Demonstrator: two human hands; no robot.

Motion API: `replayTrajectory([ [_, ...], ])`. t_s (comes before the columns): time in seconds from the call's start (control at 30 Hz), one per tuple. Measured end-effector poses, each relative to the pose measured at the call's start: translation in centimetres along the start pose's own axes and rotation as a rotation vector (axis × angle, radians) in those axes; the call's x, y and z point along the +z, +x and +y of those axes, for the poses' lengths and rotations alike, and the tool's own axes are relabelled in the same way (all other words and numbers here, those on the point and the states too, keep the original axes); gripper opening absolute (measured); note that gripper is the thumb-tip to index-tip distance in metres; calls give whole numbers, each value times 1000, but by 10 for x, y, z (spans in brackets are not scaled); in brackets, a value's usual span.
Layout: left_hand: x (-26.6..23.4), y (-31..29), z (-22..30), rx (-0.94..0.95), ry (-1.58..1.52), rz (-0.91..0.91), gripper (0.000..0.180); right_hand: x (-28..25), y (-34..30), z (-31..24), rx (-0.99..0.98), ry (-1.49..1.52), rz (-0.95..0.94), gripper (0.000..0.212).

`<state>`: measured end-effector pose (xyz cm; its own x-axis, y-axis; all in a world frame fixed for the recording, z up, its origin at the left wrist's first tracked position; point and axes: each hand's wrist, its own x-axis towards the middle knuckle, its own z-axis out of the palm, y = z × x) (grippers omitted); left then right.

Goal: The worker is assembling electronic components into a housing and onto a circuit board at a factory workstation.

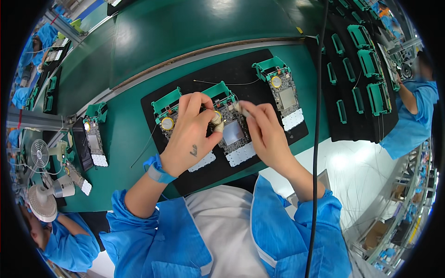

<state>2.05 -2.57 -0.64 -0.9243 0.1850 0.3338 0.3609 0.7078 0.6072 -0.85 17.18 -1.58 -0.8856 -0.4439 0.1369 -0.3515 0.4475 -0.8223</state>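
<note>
My left hand (192, 132), with pale finger cots on its fingertips and a blue strap on its wrist, bends over the middle circuit board (248, 152). Its thumb and fingers are closed together at the board's upper left; what they pinch is hidden. At the same board's upper right, my right hand (269, 139) has its thumb and index finger closed, slightly blurred, beside a thin wire end. I cannot make out what is between them. A green plastic frame (218, 90) is at the board's far end. To the left, another board (204, 162) lies partly under my left hand.
A third board (287, 96) lies right on the black mat (185, 183). Another board (95, 139) rests on the green table at left, near fans (41, 201). A black cable (317, 139) hangs at right. Green frames (371, 62) fill a black rack; co-workers sit both sides.
</note>
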Motion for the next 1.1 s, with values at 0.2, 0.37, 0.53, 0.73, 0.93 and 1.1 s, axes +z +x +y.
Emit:
replayTrajectory([
  [0.2,-5,7,4,-40,18,-73,24,2,-20,8,-172,-279,-27,44],
  [0.37,-7,8,3,-59,-25,-100,24,-1,-18,9,-239,-514,-33,47],
  [0.53,-6,7,1,-105,-81,-108,22,5,-19,13,-252,-345,34,43],
  [0.73,-3,6,0,-141,-102,-146,24,14,-17,15,-382,-453,31,47],
  [0.93,1,4,-2,-117,-73,-161,27,13,-19,17,-417,-596,-19,49],
  [1.1,20,-4,8,66,170,97,40,-12,-7,44,-92,-403,287,16],
])
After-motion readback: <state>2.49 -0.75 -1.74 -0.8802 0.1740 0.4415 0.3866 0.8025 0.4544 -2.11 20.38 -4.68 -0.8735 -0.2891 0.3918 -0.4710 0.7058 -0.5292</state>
